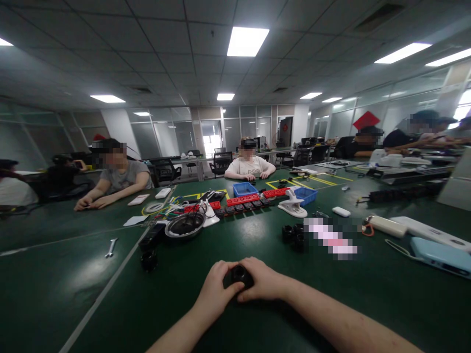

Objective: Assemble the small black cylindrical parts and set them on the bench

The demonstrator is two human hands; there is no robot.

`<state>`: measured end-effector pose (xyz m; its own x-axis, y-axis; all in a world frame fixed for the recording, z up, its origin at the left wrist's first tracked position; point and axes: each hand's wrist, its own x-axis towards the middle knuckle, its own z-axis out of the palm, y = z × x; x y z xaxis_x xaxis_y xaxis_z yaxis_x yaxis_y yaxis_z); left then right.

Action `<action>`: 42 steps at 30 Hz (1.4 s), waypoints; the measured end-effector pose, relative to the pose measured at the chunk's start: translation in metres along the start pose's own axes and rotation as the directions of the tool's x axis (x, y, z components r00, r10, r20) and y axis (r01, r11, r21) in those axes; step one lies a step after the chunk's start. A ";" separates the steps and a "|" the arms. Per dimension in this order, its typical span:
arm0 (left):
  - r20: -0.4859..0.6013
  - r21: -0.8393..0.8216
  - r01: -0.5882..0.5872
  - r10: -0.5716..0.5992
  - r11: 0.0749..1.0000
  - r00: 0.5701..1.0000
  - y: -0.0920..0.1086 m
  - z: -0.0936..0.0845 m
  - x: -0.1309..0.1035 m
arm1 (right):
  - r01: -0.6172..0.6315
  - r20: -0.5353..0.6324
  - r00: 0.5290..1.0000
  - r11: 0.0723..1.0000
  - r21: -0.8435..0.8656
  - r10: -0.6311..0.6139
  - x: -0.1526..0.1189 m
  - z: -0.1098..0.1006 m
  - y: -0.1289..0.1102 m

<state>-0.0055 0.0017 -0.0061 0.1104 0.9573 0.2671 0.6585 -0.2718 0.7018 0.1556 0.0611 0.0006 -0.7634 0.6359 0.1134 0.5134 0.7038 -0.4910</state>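
Head view: left hand [214, 288] and right hand [264, 278] clasp a black piece [243, 277] toward the worktop's [176, 284] near edge — wrench [111, 248] leftward; black cylinders [287, 234], white clip [293, 208] farther back.

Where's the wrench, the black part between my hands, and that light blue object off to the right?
Wrench [111, 248], head view: middle of its shaft.
Black part [246, 278], head view: its body, beside the opening.
Light blue object [440, 252], head view: its upper face.
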 end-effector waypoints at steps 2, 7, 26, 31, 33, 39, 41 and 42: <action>0.050 -0.027 -0.014 0.015 1.000 0.999 -0.001 -0.004 0.001 | 0.018 0.120 0.992 0.981 0.193 -0.042 0.000 -0.008 0.008; 0.118 -0.069 -0.018 0.026 0.997 0.993 0.002 -0.007 0.000 | -0.107 0.184 0.981 0.953 0.282 0.056 -0.001 -0.014 0.018; 0.091 -0.031 -0.031 0.034 0.999 0.995 0.009 -0.001 -0.008 | 0.012 0.195 0.979 0.967 0.256 -0.064 -0.003 -0.011 0.018; 0.122 -0.038 -0.023 0.027 0.999 0.992 0.012 -0.002 -0.009 | -0.062 0.207 0.978 0.964 0.257 0.008 -0.005 -0.012 0.016; 0.063 -0.016 -0.002 0.003 1.000 0.998 0.012 0.002 -0.009 | -0.083 0.141 0.988 0.987 0.135 0.064 -0.005 -0.006 0.010; -0.067 0.041 0.042 -0.039 0.998 0.997 0.010 0.009 -0.010 | -0.063 -0.138 0.990 0.964 -0.259 0.027 -0.004 0.013 -0.001; -0.033 0.028 0.028 -0.027 0.999 0.999 0.008 0.007 -0.009 | -0.008 -0.098 0.995 0.981 -0.195 -0.012 -0.004 0.010 0.002; -0.011 0.018 0.019 -0.019 1.000 1.000 0.007 0.006 -0.008 | 0.025 -0.052 0.998 0.991 -0.132 -0.032 -0.004 0.007 0.005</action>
<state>0.0030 -0.0072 -0.0074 0.0898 0.9611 0.2613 0.6737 -0.2519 0.6947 0.1585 0.0604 -0.0084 -0.7581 0.6286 0.1736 0.5416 0.7552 -0.3693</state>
